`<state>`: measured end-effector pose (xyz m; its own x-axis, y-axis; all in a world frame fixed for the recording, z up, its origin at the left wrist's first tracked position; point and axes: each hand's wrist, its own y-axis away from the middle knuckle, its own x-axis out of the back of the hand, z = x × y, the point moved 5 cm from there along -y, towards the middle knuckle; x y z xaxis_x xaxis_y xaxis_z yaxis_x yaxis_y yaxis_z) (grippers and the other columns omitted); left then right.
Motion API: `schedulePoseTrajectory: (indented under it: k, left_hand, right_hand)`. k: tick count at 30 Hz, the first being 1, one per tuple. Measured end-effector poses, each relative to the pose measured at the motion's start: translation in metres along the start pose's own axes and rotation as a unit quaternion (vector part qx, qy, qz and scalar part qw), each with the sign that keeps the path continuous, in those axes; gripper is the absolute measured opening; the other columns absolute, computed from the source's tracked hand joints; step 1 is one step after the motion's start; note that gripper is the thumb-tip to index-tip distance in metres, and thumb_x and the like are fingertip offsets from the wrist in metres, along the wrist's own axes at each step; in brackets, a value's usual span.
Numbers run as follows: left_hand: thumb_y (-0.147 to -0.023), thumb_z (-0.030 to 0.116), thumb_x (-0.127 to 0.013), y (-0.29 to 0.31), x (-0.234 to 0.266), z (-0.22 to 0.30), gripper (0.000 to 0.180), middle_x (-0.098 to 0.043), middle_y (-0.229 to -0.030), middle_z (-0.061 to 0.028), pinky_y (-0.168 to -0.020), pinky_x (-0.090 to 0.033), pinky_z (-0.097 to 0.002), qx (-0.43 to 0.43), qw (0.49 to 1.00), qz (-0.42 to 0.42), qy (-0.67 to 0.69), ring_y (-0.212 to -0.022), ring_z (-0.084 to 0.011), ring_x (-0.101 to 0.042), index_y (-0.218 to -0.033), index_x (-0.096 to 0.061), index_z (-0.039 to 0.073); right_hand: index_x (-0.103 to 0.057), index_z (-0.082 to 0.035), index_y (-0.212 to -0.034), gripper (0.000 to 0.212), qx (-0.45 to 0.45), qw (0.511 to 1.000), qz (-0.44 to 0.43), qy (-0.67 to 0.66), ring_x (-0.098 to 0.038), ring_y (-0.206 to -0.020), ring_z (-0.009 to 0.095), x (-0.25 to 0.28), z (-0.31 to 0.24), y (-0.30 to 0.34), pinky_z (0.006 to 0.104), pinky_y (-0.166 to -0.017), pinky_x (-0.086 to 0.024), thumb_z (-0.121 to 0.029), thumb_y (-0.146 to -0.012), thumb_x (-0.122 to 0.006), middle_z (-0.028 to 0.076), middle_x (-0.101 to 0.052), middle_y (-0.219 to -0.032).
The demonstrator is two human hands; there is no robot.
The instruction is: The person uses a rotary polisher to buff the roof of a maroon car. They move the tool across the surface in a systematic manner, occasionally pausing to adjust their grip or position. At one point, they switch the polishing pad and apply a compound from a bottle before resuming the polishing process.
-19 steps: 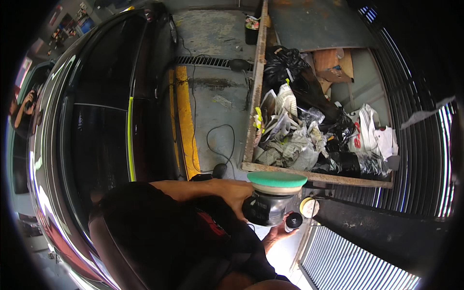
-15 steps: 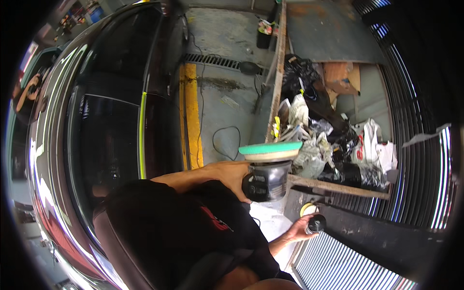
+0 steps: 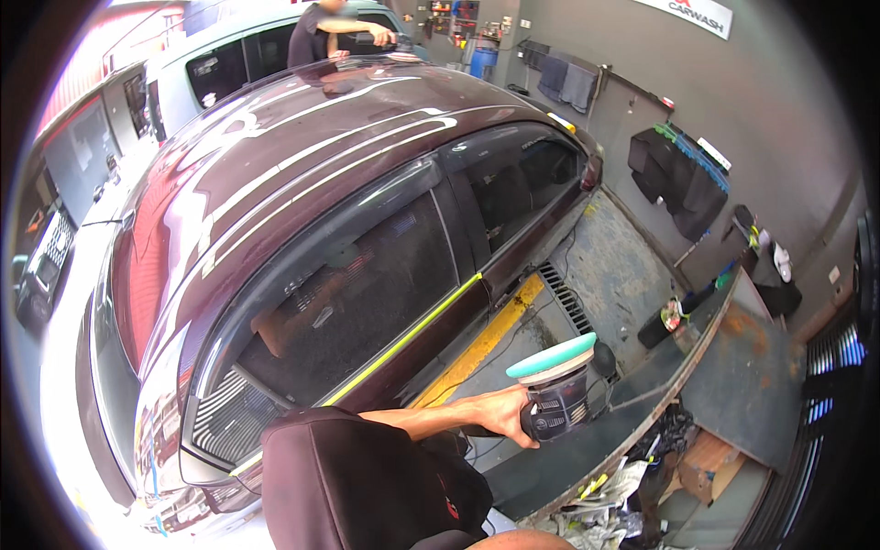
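My left hand is closed round the black body of a polisher, held in the air beside the car. A round pad, green over cream, faces up and away on top of it, touching nothing. To the left stands a dark maroon car with glossy paint and tinted side windows. Bright yellow-green tape runs along the lower edge of its side glass. My right hand is out of view; only a strip of skin shows at the lower edge.
A metal-edged bin with crumpled plastic and cardboard lies right of my left hand. Beyond the car, a person holds a tool over its roof. A floor drain, a yellow stripe and a cord lie alongside the car.
My view has swung up and left, bringing in the car's roof and the other person. My right hand, earlier holding a small black-topped container, has left view. The left still grips the polisher.
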<state>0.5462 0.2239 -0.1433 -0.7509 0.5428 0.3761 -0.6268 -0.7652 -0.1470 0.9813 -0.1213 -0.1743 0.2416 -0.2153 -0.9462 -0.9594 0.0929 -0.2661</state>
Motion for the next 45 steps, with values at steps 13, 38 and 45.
schedulePoseTrajectory:
  k: [13,38,45]
  left_hand:
    - [-0.069,0.033,-0.091,-0.1,0.117,-0.105,0.08,-0.07,-0.112,-0.0247,-0.094,-0.055,-0.0447,0.017,0.969,0.21,-0.131,-0.107,-0.0363,-0.069,-0.133,-0.058,-0.004]
    - [-0.06,0.02,-0.089,-0.309,0.163,-0.219,0.058,-0.067,-0.093,-0.0128,-0.079,-0.053,-0.0447,0.075,0.906,0.16,-0.385,-0.086,-0.0324,-0.071,-0.11,-0.063,0.004]
    - [-0.06,0.023,-0.092,-0.42,0.181,-0.243,0.052,-0.066,-0.095,-0.013,-0.081,-0.053,-0.0453,0.11,0.898,0.167,-0.392,-0.09,-0.0328,-0.07,-0.1,-0.066,0.003]
  right_hand:
    - [-0.069,-0.013,-0.114,0.034,0.01,0.991,-0.124,0.045,-0.069,-0.097,0.026,-0.215,0.22,0.032,0.0468,-0.091,-0.053,-0.038,-0.091,-0.073,0.006,-0.074,-0.107]
    - [-0.051,0.001,-0.136,0.069,-0.132,0.833,-0.506,0.178,-0.067,-0.106,0.023,-0.478,0.686,0.244,0.0405,-0.086,-0.06,-0.013,-0.079,-0.088,0.013,-0.063,-0.127]
    - [-0.071,0.005,-0.106,0.028,-0.196,0.869,-0.452,0.052,-0.074,-0.081,0.026,-0.529,0.789,0.157,0.0423,-0.073,-0.064,-0.011,-0.085,-0.078,0.013,-0.072,-0.091]
